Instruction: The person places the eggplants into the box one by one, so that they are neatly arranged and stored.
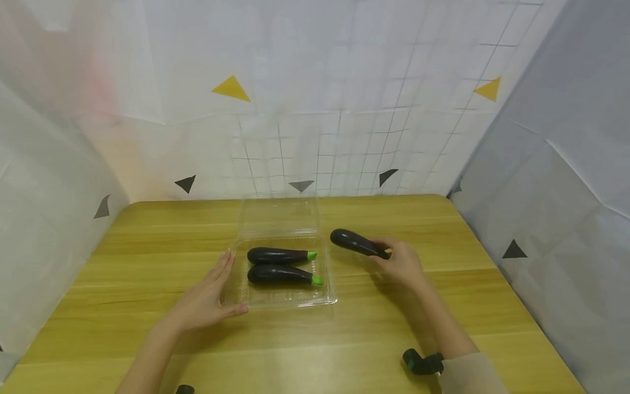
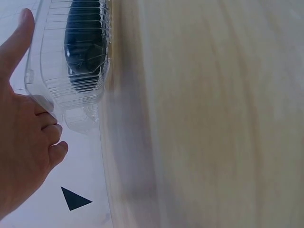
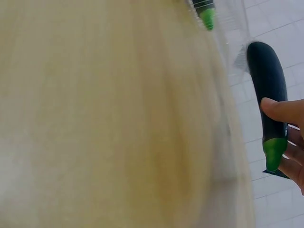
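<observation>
Two dark purple eggplants, the upper one [image 1: 278, 255] and the lower one [image 1: 279, 274], lie side by side in a clear plastic clamshell box [image 1: 290, 299], green stem ends to the right. The box's lid [image 1: 278, 216] is laid back behind it. My left hand [image 1: 206, 301] rests against the box's left side, fingers extended along the rim and thumb at the front left corner. To the right of the box, my right hand [image 1: 401, 264] pinches a third eggplant [image 3: 268, 76] near its green stem end, thumb on one side and fingers on the other. Its rounded end points left toward the box.
The wooden table [image 1: 295, 355] has white sheeted walls [image 1: 295, 65] at the back and sides, marked with yellow and dark triangles. A black angled object [image 1: 423, 362] appears beside the right sleeve [image 1: 472, 375]. Another small black object [image 1: 185, 389] shows at the bottom edge.
</observation>
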The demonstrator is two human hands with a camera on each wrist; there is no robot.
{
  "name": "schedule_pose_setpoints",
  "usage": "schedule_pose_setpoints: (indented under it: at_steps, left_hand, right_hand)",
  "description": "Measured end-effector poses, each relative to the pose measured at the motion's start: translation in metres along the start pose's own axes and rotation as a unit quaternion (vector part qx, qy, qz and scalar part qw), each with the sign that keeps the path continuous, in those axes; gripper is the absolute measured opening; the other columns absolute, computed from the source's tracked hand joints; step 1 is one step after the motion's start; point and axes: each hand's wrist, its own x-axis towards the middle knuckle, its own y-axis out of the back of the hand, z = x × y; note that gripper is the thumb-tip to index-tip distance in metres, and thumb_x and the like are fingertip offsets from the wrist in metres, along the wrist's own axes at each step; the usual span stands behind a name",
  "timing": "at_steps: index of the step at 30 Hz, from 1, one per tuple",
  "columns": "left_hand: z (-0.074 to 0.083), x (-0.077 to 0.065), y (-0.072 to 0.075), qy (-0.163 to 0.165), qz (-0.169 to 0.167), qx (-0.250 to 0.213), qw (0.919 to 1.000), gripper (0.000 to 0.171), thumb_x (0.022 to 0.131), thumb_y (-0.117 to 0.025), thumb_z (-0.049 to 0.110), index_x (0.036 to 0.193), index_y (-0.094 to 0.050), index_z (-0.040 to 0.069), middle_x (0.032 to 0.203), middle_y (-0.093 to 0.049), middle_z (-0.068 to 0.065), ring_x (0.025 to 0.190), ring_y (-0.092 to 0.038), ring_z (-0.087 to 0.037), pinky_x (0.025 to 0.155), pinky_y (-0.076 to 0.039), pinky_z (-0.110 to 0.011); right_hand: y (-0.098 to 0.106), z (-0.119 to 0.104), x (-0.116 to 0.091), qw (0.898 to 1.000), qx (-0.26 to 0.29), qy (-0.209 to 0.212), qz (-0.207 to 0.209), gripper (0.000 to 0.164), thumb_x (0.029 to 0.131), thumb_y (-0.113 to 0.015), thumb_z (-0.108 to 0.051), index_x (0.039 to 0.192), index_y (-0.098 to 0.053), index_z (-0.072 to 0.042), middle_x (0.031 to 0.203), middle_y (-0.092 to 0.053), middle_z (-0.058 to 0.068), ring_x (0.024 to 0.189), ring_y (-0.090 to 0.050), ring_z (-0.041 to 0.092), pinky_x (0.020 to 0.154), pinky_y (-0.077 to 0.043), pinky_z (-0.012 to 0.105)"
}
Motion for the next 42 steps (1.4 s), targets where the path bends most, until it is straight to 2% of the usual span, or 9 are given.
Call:
schedule_pose_setpoints:
  at_steps: [5,10,15,21,28,36,42]
  left_hand:
    - [0.0,0.0,0.0,-0.001,0.002,0.001,1.0,0.114,0.079,-0.066,0.064,0.155,-0.004,0.007,0.161,0.001,-0.013,0.144,-0.012,-0.037,0.098,-0.039,-0.061]
    - [-0.001,0.0,0.0,-0.001,0.001,0.002,1.0,0.114,0.079,-0.066,0.065,0.155,-0.004,0.007,0.161,0.002,-0.013,0.144,-0.012,-0.037,0.099,-0.038,-0.061]
    - [0.0,-0.001,0.0,0.0,0.001,-0.003,1.0,0.114,0.079,-0.066,0.064,0.155,-0.005,0.007,0.161,0.001,-0.014,0.144,-0.012,-0.037,0.1,-0.036,-0.061]
    - [0.0,-0.001,0.001,0.001,0.0,-0.006,1.0,0.113,0.079,-0.066,0.064,0.155,-0.004,0.007,0.161,0.001,-0.014,0.144,-0.012,-0.037,0.098,-0.038,-0.061]
    - [0.0,-0.001,0.0,0.001,0.005,-0.003,1.0,0.114,0.079,-0.066,0.065,0.155,-0.005,0.007,0.161,0.0,-0.014,0.143,-0.015,-0.038,0.096,-0.041,-0.06]
    - [0.0,-0.001,0.0,0.0,0.002,-0.002,1.0,0.115,0.078,-0.063,0.069,0.155,-0.005,0.007,0.161,0.0,-0.014,0.143,-0.014,-0.038,0.096,-0.041,-0.06]
    - [-0.001,-0.001,0.0,0.001,0.001,-0.007,1.0,0.116,0.077,-0.062,0.071,0.155,-0.004,0.009,0.161,0.001,-0.014,0.143,-0.013,-0.038,0.098,-0.039,-0.061]
  right_hand:
    - [0.011,-0.013,0.001,0.998,0.017,0.025,0.055,0.043,0.077,-0.082,-0.016,0.117,-0.067,-0.006,0.104,-0.071,0.01,0.095,-0.066,0.028,0.079,-0.051,0.046]
    - [0.02,-0.029,0.002,0.996,0.013,0.048,0.075,0.042,0.076,-0.083,-0.016,0.113,-0.069,-0.007,0.102,-0.072,0.009,0.093,-0.067,0.026,0.076,-0.053,0.044]
    - [0.025,-0.044,0.002,0.996,0.017,0.059,0.069,0.04,0.075,-0.084,-0.015,0.112,-0.07,-0.008,0.102,-0.072,0.007,0.092,-0.068,0.024,0.075,-0.055,0.043]
    - [0.03,-0.063,0.0,0.995,0.032,0.073,0.06,0.039,0.074,-0.084,-0.012,0.11,-0.071,-0.009,0.102,-0.072,0.006,0.092,-0.068,0.021,0.075,-0.056,0.038]
    - [0.033,-0.087,-0.002,0.99,0.05,0.116,0.063,0.038,0.071,-0.085,-0.006,0.107,-0.072,-0.008,0.101,-0.071,0.005,0.092,-0.067,0.021,0.076,-0.057,0.038]
    - [0.024,-0.103,-0.003,0.982,0.041,0.174,0.064,0.036,0.069,-0.087,-0.008,0.102,-0.074,-0.008,0.096,-0.071,0.002,0.085,-0.066,0.016,0.069,-0.057,0.029]
    - [0.014,-0.115,-0.003,0.979,0.033,0.193,0.052,0.037,0.069,-0.087,-0.011,0.104,-0.075,-0.011,0.098,-0.072,0.001,0.087,-0.067,0.016,0.069,-0.056,0.027]
